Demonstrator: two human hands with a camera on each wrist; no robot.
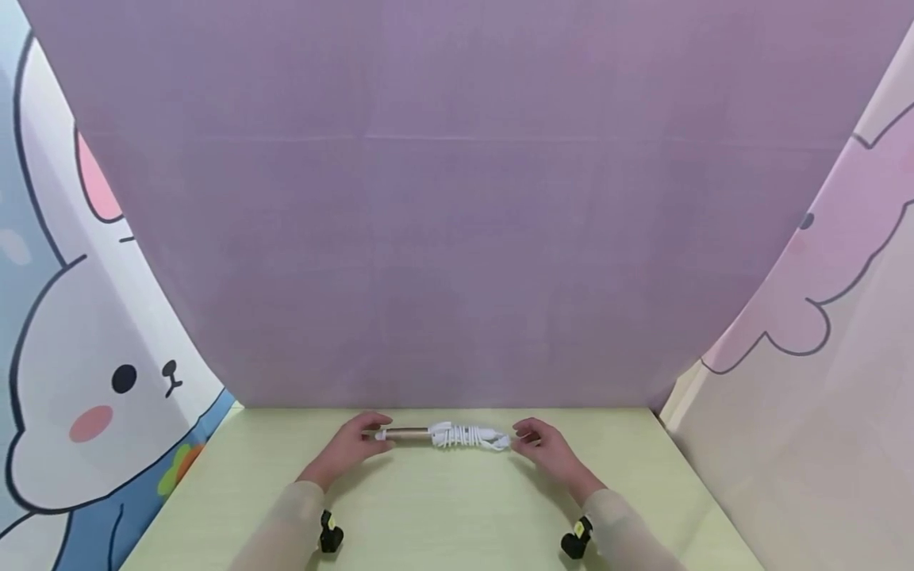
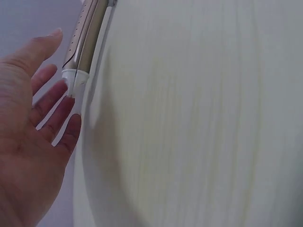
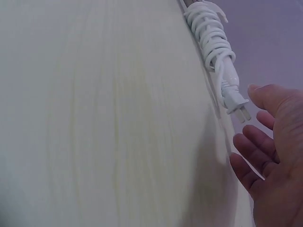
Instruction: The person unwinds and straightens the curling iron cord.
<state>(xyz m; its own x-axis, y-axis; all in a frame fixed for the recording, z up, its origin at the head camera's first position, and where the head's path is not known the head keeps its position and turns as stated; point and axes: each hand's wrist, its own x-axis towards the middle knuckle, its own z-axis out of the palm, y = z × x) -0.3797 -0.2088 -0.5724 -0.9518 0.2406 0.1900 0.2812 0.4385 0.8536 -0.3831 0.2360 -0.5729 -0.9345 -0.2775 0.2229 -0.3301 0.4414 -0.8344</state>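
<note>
A hair styling iron [image 1: 408, 434] with a gold barrel and white tip lies crosswise near the table's back edge. Its white cord [image 1: 462, 435] is wound in several loops around the handle. My left hand [image 1: 350, 446] is at the barrel end, thumb and fingers spread on either side of the white tip [image 2: 75, 78]. At the opposite end is my right hand [image 1: 548, 450], loosely bent fingers beside the two-pin plug [image 3: 235, 100]. In the right wrist view, a gap shows between that hand and the plug.
The pale wood-grain table [image 1: 457, 515] ends at a purple cloth backdrop [image 1: 457, 238]. A cartoon-printed curtain [image 1: 93, 357] hangs on the left, another printed curtain [image 1: 821, 412] on the right. Small black devices [image 1: 331, 533] sit at both wrists.
</note>
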